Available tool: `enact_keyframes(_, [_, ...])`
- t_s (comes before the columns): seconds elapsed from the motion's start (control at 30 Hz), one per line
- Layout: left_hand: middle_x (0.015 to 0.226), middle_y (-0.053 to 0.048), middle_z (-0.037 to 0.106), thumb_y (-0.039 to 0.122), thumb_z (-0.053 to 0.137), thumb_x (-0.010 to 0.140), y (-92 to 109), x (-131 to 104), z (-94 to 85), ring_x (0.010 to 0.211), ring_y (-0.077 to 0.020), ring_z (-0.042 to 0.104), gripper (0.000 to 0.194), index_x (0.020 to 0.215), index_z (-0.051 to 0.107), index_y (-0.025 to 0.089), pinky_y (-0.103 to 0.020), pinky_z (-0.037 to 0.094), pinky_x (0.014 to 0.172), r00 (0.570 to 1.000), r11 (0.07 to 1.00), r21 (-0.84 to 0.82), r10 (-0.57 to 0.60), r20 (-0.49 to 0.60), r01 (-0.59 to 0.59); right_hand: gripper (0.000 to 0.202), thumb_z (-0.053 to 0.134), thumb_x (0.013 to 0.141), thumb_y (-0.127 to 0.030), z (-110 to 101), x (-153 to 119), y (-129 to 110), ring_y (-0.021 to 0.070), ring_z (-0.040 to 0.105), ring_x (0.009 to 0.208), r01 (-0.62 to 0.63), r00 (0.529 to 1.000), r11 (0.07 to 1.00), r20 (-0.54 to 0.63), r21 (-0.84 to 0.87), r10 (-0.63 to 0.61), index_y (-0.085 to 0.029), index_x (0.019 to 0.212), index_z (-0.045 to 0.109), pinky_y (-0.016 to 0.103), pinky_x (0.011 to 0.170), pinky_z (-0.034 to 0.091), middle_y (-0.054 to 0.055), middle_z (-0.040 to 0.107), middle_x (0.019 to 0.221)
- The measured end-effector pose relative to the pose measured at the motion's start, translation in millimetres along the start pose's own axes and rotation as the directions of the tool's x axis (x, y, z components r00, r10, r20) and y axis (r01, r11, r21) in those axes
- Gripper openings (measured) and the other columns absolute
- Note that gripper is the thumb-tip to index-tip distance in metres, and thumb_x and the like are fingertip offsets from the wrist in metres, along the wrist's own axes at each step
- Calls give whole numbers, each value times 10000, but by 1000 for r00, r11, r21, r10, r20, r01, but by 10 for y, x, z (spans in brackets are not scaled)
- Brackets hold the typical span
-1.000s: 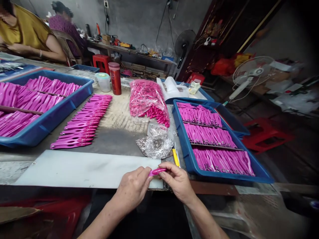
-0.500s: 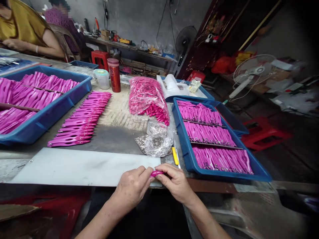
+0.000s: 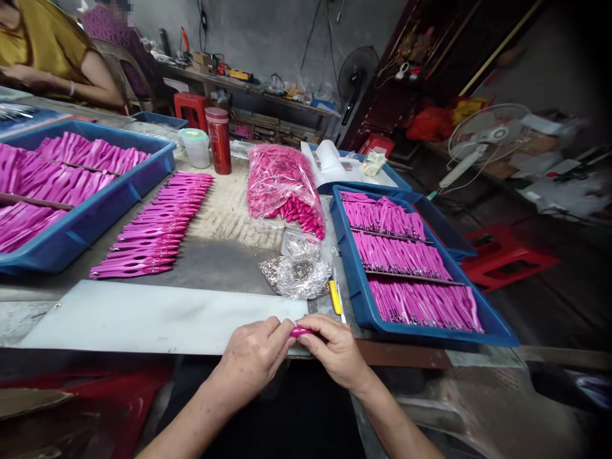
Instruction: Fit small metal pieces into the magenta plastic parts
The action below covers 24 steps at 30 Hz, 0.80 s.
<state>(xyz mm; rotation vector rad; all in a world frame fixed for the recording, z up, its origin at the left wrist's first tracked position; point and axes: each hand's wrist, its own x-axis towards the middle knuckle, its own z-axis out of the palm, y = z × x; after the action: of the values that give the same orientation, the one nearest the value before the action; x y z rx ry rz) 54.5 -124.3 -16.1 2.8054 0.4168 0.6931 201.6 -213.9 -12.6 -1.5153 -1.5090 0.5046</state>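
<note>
Between my two hands, over the front edge of the white board, is a small shiny pink piece. My left hand pinches its left end and my right hand pinches its right end. Much of the piece is hidden by the fingers. Beyond the hands lies a clear plastic bag of tiny metal parts, with a yellow-handled tool beside it. Farther back rests a clear bag of pink pieces. A row of pink handles with pointed tips lies left of it.
Blue trays of pink handles stand at the left and right. A red bottle and a lidded tub stand farther back. A person in a yellow top sits at the far left.
The view has shifted very slightly. Both hands keep nearly the same pose, still pinching the pink piece.
</note>
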Motion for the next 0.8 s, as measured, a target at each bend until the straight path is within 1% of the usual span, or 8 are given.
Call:
enact_keyframes(0.17, [624, 8, 488, 200, 340, 873, -3, 3, -13, 523, -108, 476, 176, 859, 510, 161, -216, 359, 466, 1000, 1000, 11, 25, -5, -25, 120, 550, 782, -188, -5, 14, 6, 123, 600, 714, 8, 1000, 1000, 2, 8, -8, -191, 872, 629, 217, 656, 472, 23, 655, 770])
enact_keyframes(0.37, [614, 11, 473, 196, 339, 872, -4, 16, -23, 506, -104, 461, 181, 819, 508, 162, -216, 342, 454, 999, 999, 23, 34, -7, -34, 120, 552, 780, -192, -9, 28, -3, 124, 606, 721, 10, 1000, 1000, 7, 24, -10, -190, 864, 637, 215, 661, 476, 24, 665, 776])
enact_keyframes(0.57, [613, 8, 477, 182, 349, 867, 4, 31, -25, 508, -106, 464, 170, 813, 509, 164, -220, 344, 456, 999, 999, 32, 33, 7, -33, 125, 548, 784, -207, -16, 35, 15, 125, 607, 724, -13, 999, 999, 33, 38, 12, -203, 866, 642, 219, 665, 475, 18, 669, 793])
enact_keyframes(0.8, [616, 12, 482, 192, 351, 869, -12, 31, 8, 516, -106, 476, 163, 858, 511, 166, -216, 359, 475, 1000, 1000, 20, 19, -19, -18, 111, 558, 779, -211, -11, 51, 23, 116, 594, 703, -64, 998, 997, 28, 46, 63, -190, 852, 639, 210, 657, 461, 10, 661, 772])
